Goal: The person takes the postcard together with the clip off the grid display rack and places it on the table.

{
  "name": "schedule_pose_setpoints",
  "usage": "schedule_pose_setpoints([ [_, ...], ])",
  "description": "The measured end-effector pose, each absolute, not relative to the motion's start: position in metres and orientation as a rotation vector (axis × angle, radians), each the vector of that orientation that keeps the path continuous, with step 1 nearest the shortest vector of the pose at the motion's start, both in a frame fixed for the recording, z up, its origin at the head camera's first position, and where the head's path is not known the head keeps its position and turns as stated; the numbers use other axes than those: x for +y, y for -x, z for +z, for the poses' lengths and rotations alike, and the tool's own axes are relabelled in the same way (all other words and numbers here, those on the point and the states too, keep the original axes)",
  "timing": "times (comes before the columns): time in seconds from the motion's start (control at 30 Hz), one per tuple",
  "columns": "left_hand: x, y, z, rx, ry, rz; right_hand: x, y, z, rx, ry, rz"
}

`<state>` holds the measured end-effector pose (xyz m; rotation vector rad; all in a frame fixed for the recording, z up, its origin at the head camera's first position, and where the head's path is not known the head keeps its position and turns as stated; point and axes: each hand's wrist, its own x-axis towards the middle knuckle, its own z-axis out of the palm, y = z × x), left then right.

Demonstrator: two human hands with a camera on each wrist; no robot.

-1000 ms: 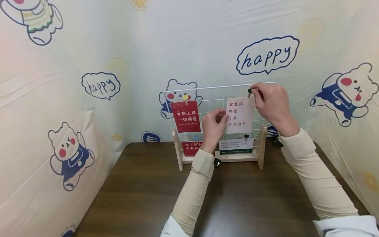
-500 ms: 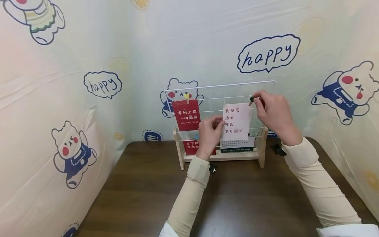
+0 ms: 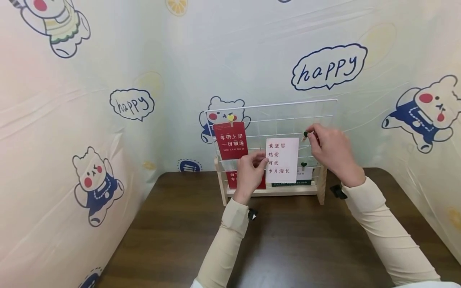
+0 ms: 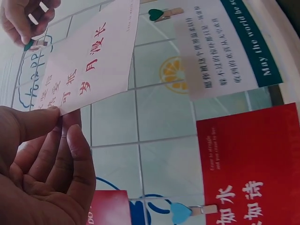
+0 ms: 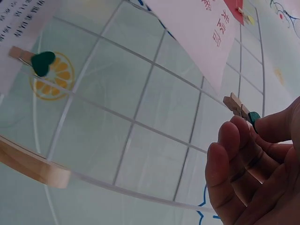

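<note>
My left hand (image 3: 250,174) pinches the left edge of a pale pink card (image 3: 282,160) with red Chinese characters, between thumb and fingers, in front of the white wire grid rack (image 3: 273,106). To the card's right, my right hand (image 3: 333,150) pinches a small wooden clothespin (image 5: 236,105) with a dark green heart. In the right wrist view the clothespin's wooden end is apart from the card's corner. A red card (image 3: 230,142) hangs at the rack's upper left under a yellow heart clothespin (image 3: 231,119). Lower down are another red card (image 4: 253,164) and a white-and-green card (image 4: 229,47).
The rack's wooden base (image 3: 288,191) stands on a dark brown table (image 3: 173,224). Blue heart (image 4: 180,213) and green heart (image 4: 156,15) clothespins hold the lower cards. Behind hangs a printed cloth (image 3: 180,60) with bears and "happy" bubbles.
The pink card has come down and left, away from the grid's upper right. The right hand has lowered with the green heart clothespin, and a gap now shows between clothespin and card.
</note>
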<state>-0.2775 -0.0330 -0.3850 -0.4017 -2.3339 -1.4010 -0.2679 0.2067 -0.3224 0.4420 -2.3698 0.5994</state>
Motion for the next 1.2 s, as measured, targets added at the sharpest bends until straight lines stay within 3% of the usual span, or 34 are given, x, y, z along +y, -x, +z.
schedule_pose_setpoints([
  [1.2,-0.091,0.256,-0.43,-2.475,0.329,-1.455,0.187,0.265,-0.397,-2.503,-0.483,0.674],
])
